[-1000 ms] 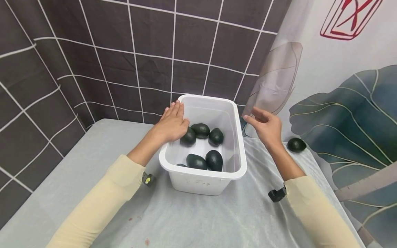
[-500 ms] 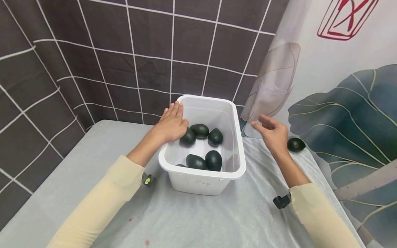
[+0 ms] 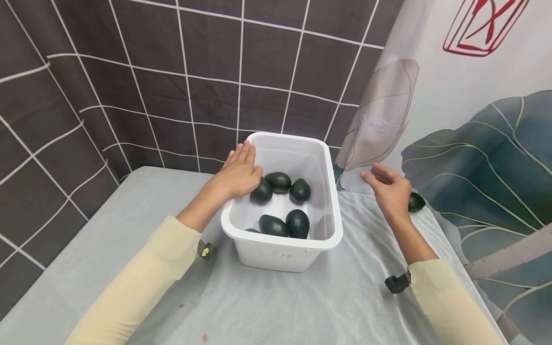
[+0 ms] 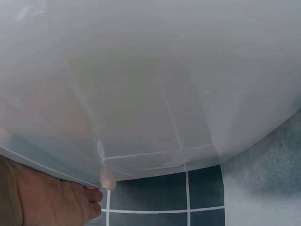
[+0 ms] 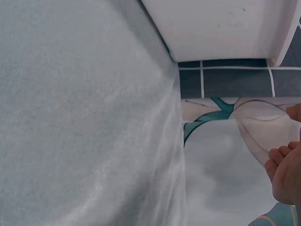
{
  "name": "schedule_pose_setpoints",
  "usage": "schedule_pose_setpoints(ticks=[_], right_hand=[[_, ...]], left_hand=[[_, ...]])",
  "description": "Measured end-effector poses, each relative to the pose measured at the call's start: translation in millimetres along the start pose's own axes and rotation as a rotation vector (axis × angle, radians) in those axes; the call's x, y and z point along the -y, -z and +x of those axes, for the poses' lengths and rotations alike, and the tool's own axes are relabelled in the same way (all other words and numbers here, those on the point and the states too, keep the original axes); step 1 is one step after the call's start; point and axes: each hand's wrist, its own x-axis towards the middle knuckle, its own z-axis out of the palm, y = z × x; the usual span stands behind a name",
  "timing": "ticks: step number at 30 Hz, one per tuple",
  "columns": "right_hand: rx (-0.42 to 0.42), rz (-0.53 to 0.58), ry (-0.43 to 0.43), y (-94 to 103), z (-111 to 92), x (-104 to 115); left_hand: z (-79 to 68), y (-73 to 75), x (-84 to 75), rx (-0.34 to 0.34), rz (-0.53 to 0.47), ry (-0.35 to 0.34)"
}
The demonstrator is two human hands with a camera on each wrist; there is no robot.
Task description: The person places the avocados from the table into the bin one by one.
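A white plastic tub point(image 3: 276, 254) stands on the table with several dark green avocados point(image 3: 297, 224) lying in its bottom. My left hand point(image 3: 240, 175) rests on the tub's left rim, fingers straight and side by side. In the left wrist view the same hand point(image 4: 56, 200) shows along the rim, under the tub's outer wall. To the right of the tub my right hand point(image 3: 391, 189) hovers with nothing in it, its fingers loosely bent and thumb apart. A single avocado point(image 3: 416, 202) lies just behind that hand, partly hidden by it.
Grey cloth covers the table point(image 3: 142, 258). A dark tiled-pattern curtain point(image 3: 211, 100) hangs close behind the tub, and a pale curtain with large leaves point(image 3: 483, 172) hangs along the right edge. The lone avocado lies near that right edge.
My right hand has moved right and slightly toward me, away from the tub, and now overlaps the lone avocado. The left hand stays on the rim.
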Motion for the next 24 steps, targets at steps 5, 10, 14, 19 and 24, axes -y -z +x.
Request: schedule_pose_setpoints(ticks=[5, 10, 14, 19, 24], right_hand=[[-0.041, 0.039, -0.05, 5.2, 8.1, -12.7], [-0.08, 0.041, -0.097, 10.7, 12.8, -22.1], [-0.119, 0.051, -0.114, 14.5, 13.9, -28.9], [-0.163, 0.054, -0.142, 18.0, 16.7, -36.6], [-0.203, 0.07, -0.154, 20.7, 19.4, -43.1]], left_hand=[[-0.4, 0.3, -0.7, -0.001, 0.001, -0.004], [0.2, 0.0, -0.2, -0.001, 0.004, -0.006], [0.3, -0.4, 0.3, -0.003, 0.001, -0.006], [0.1, -0.3, 0.8, -0.003, -0.001, -0.003], [-0.2, -0.4, 0.1, -0.002, 0.002, -0.002]])
